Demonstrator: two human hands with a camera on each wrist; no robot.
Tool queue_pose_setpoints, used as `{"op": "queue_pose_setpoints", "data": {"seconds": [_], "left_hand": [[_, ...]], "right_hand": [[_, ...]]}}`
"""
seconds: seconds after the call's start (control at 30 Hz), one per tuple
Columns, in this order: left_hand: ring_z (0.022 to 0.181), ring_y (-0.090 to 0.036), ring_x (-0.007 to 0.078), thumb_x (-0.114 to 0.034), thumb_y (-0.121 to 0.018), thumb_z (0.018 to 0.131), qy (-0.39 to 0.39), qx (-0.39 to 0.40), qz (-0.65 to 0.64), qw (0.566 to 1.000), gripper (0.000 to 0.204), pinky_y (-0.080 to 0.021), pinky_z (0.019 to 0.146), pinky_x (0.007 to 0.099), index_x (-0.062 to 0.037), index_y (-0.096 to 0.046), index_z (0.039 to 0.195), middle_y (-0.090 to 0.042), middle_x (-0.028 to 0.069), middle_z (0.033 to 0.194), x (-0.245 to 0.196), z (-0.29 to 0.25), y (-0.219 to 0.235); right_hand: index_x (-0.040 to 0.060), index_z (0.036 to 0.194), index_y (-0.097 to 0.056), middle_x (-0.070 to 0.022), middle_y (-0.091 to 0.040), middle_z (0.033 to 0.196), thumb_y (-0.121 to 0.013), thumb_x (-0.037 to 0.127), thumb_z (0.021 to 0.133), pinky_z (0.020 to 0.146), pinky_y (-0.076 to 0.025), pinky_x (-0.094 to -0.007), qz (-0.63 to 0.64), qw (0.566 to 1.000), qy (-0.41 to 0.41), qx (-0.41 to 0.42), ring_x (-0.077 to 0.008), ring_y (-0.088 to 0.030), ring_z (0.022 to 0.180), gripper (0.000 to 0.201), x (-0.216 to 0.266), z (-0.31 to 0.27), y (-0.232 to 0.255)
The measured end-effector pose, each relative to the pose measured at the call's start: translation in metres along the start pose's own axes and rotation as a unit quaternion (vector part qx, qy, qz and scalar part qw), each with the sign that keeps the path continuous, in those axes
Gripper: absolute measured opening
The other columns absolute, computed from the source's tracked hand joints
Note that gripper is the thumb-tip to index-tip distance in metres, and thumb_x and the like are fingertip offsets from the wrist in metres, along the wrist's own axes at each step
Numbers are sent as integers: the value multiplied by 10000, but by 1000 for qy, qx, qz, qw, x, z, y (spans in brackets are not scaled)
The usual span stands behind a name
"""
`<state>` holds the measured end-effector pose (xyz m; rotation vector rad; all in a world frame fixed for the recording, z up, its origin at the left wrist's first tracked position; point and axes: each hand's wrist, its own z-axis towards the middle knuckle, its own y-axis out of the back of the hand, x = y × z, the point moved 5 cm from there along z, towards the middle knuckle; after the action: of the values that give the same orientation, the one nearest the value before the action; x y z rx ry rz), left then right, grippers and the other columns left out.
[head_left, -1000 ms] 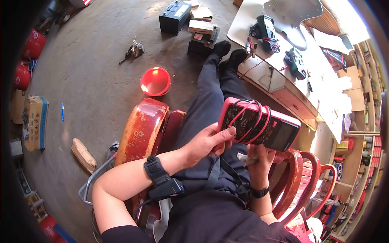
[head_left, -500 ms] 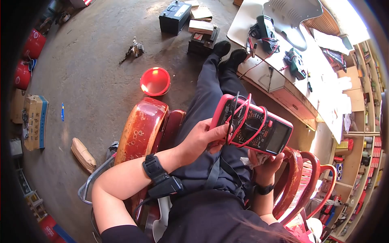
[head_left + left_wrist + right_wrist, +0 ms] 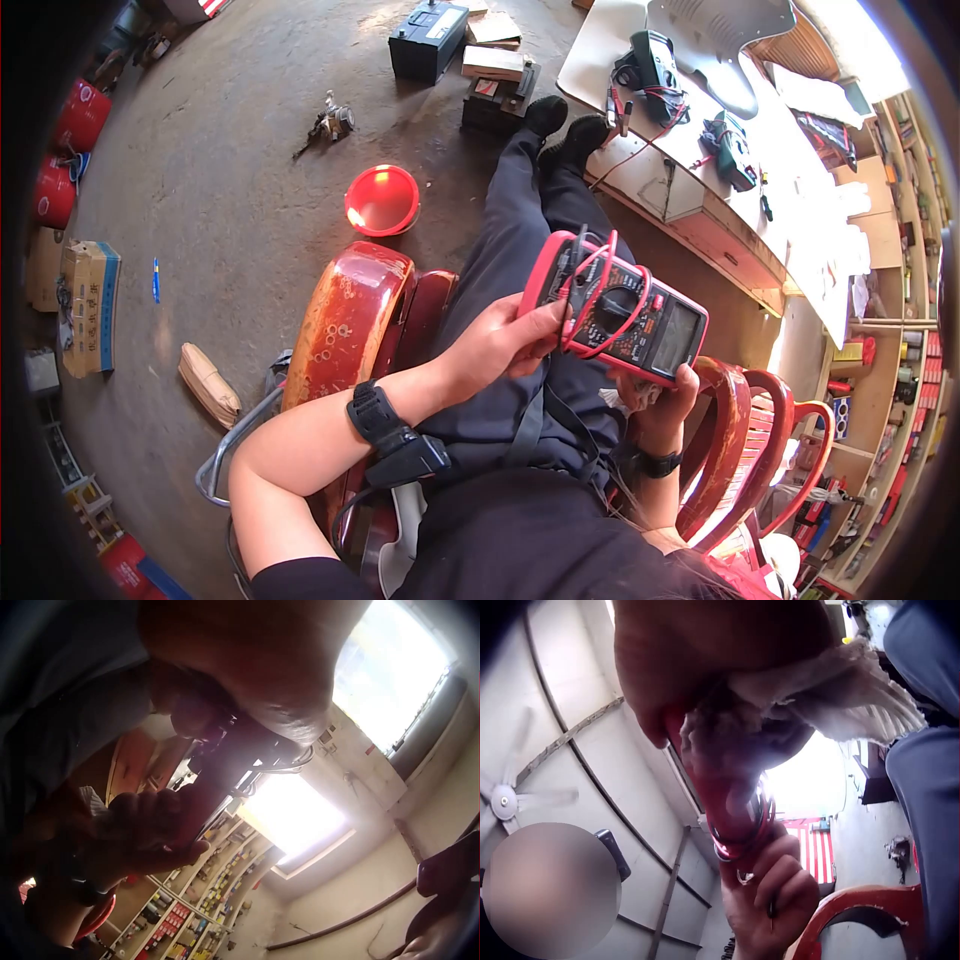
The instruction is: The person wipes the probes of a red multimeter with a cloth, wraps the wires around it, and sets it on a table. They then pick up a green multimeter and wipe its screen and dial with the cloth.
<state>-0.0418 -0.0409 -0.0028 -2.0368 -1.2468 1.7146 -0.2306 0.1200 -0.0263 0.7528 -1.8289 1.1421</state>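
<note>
A red-cased multimeter [image 3: 618, 302] is held over the lap, tilted, with its dial and grey screen facing up. Red and black test leads [image 3: 647, 296] loop around its body. My left hand [image 3: 508, 345] grips the end away from the screen, thumb on top across the leads. At the screen end, my right hand [image 3: 664, 408] holds the lower edge, its thumb by the corner. A crumpled white cloth [image 3: 847, 697] is bunched in the right fingers against the back of the case. The meter hides part of those fingers in the head view.
Two more meters, one of them dark [image 3: 655, 75], the other green [image 3: 730, 152], lie on the white desk [image 3: 790, 235] ahead right. A red bucket [image 3: 383, 200], a car battery [image 3: 428, 40] and a carton [image 3: 90, 308] stand on the floor. Wooden armrests [image 3: 345, 310] flank the seat.
The multimeter has come lower and leftward, with its face turned more upward. My right hand has slid to the right, and its thumb has come up beside the screen-end corner.
</note>
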Motion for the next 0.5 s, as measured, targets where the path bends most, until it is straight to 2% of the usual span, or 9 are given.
{"op": "queue_pose_setpoints", "data": {"seconds": [0.1,0.17,0.2,0.3,0.5], "left_hand": [[623,-452,46,-365,-653,1020,-8,-3,-3,1000,309,-360,531,236,-57,-638,1035,-535,-20,765,4,3,-1],[621,-413,44,-351,-639,1024,-64,-13,123,990,362,-341,542,219,-29,-592,1184,-501,-25,796,-2,4,-7],[635,-425,36,-324,-660,1011,-17,0,111,994,421,-350,545,218,-10,-565,1275,-506,-22,810,6,5,-5],[642,-447,45,-342,-644,1013,27,5,50,998,388,-363,557,218,-20,-566,1215,-522,-11,827,13,5,-5],[672,-506,74,-397,-599,1019,-5,-20,70,997,344,-395,620,233,-65,-549,1092,-551,1,840,10,5,0]], "right_hand": [[-104,1298,-550,-289,-720,964,-530,612,898,431,-370,-267,49,998,20,-15,-164,-509,454,820,-10,2,-3],[-104,1272,-579,-263,-724,1003,-553,592,902,452,-383,-268,51,998,21,-15,-156,-521,497,789,-14,2,-4],[-104,1267,-585,-253,-723,1037,-571,576,901,461,-385,-267,44,999,19,-4,-151,-521,516,772,-18,3,-3],[-111,1258,-593,-242,-707,1112,-620,537,894,475,-391,-267,30,999,16,10,-140,-518,554,744,-23,5,-4],[-112,1217,-594,-235,-685,1087,-711,498,857,505,-428,-272,-46,997,47,-41,-140,-555,583,718,-20,2,-16]]}}
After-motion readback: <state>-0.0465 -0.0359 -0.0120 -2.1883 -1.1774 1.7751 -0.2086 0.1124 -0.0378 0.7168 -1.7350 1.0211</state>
